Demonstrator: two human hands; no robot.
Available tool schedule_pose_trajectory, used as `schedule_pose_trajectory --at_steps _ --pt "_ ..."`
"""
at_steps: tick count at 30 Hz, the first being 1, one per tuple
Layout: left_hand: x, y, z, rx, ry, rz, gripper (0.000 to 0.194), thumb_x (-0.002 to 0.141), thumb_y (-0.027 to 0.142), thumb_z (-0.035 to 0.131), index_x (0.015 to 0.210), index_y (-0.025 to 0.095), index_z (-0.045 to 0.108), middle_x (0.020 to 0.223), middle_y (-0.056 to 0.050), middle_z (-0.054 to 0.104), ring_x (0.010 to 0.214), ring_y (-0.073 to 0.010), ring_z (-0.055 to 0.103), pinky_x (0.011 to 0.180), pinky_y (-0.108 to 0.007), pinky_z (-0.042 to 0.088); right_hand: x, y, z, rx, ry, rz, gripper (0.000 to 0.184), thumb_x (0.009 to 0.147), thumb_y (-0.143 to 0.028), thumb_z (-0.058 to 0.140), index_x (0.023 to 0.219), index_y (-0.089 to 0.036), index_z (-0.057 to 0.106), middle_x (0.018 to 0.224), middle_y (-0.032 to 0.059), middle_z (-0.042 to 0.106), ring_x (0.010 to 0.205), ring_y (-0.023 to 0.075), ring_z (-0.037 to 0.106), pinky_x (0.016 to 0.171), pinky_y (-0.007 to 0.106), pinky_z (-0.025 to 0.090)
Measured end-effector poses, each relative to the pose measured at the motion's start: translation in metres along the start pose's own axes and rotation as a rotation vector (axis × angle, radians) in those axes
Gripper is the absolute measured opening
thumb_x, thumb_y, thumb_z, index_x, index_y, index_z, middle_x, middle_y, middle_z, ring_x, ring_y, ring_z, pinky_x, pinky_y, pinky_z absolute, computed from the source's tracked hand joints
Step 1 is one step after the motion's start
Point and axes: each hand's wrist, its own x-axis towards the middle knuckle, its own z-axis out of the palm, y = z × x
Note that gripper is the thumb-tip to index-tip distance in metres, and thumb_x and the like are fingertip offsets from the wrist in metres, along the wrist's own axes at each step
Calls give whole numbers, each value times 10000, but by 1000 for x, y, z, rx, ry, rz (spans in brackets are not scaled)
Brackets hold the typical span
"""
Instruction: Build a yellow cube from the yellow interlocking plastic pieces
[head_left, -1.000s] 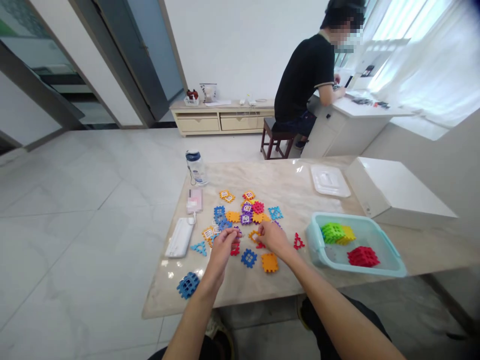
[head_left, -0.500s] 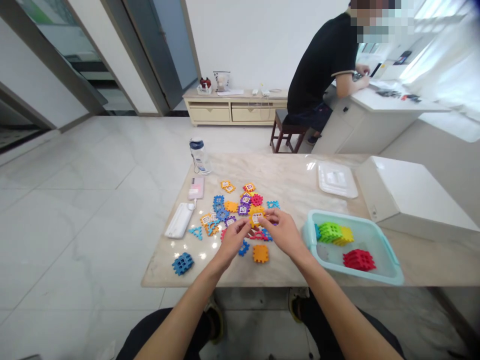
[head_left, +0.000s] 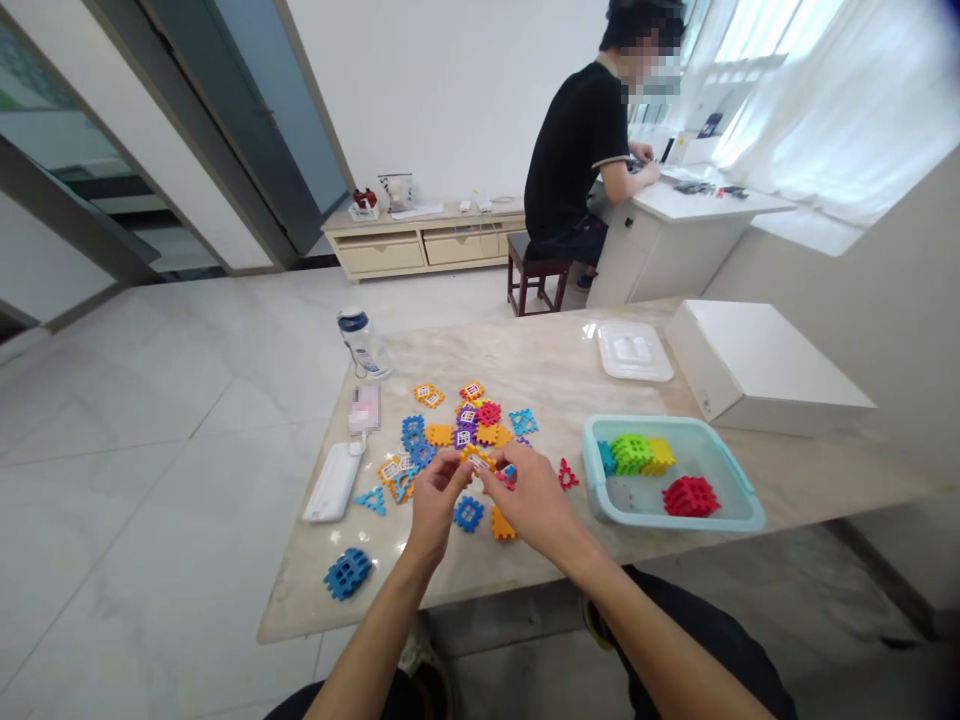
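Between my two hands is a yellow-orange interlocking building tile (head_left: 478,459) with a white window insert, tilted so its edge shows. My left hand (head_left: 435,500) pinches its left side, and my right hand (head_left: 529,495) has thumb and fingers at its right side. Beneath and around them lie loose tiles: a blue window tile (head_left: 469,514), an orange square tile (head_left: 504,524) partly under my right hand, purple window tiles (head_left: 465,438) and a red tile (head_left: 489,413). A light-blue triangle tile (head_left: 371,501) rests left of my left hand. My right hand covers some pieces.
A teal bin (head_left: 675,520) holds stacked green, yellow and red tiles. Its lid (head_left: 635,352) and a white box (head_left: 765,365) stand behind. At left are a bottle (head_left: 365,345), a white power bank (head_left: 334,482) and a blue tile stack (head_left: 348,573). A person (head_left: 577,150) sits beyond.
The camera view has turned, so the scene sits further left. The yellow-orange tile in my hands has tipped from facing me to nearly edge-on. Both hands still hold it.
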Motion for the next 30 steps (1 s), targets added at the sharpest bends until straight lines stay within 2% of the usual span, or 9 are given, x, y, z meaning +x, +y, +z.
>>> schedule_pose_trajectory --at_steps 3,5,7,9,11,14,18,24,30 --pt "3 8 0 2 -24 -38 501 821 629 950 977 201 742 850 -11 736 745 -152 632 726 -272 517 2 7 1 -148 -38 -26 85 1065 -279 722 1078 -212 773 1076 89 799 1076 280 751 1000 432 596" --pt "5 10 -2 52 -42 -76 490 838 621 933 977 200 724 823 -11 730 736 -157 633 716 -276 508 3 11 -2 -231 -74 -62 278 1059 -265 725 1331 -208 735 1270 127 783 1216 308 742 1070 477 605" --pt "6 9 -6 104 -67 -126 485 835 614 925 976 199 717 787 -9 724 722 -164 635 709 -281 501 5 14 -8 -319 -132 -144 545 1042 -225 734 1571 -226 603 1483 151 714 1395 326 683 1185 521 576" --pt "7 4 -12 151 -103 -169 495 810 618 930 945 193 715 751 -9 714 704 -169 638 699 -284 494 5 18 -13 -440 -207 -234 672 1021 -187 751 1652 -243 528 1590 159 656 1482 344 631 1241 557 550" --pt "7 -2 -17 186 -140 -187 514 780 631 938 901 185 713 737 -15 711 694 -172 648 696 -287 492 3 21 -16 -565 -281 -291 710 999 -175 790 1655 -236 527 1616 167 645 1472 374 631 1220 591 568" --pt "5 -7 -22 187 -191 -190 532 768 644 946 893 176 726 771 -30 728 707 -173 666 715 -294 509 -1 23 -16 -649 -367 -359 690 983 -186 831 1617 -201 561 1598 173 664 1449 384 634 1195 587 584" --pt "0 -7 -22 142 -246 -222 563 747 666 967 891 177 728 787 -38 738 721 -171 669 712 -288 502 -5 21 -12 -690 -394 -431 617 975 -161 837 1549 -177 611 1581 189 673 1430 378 643 1171 571 588" --pt "-3 -8 -14 114 -259 -236 606 732 710 963 915 175 743 781 -41 739 705 -168 662 687 -287 491 -6 19 -13 -711 -382 -496 331 1014 -156 777 1335 -174 695 1341 159 763 1248 356 711 1052 541 612" --pt "-1 -9 -15 226 -204 -150 404 850 562 893 950 181 804 891 -87 809 807 -215 727 778 -329 549 -6 29 -14 -713 -357 -444 329 1003 -146 759 1320 -183 680 1335 160 737 1251 358 704 1022 525 621"
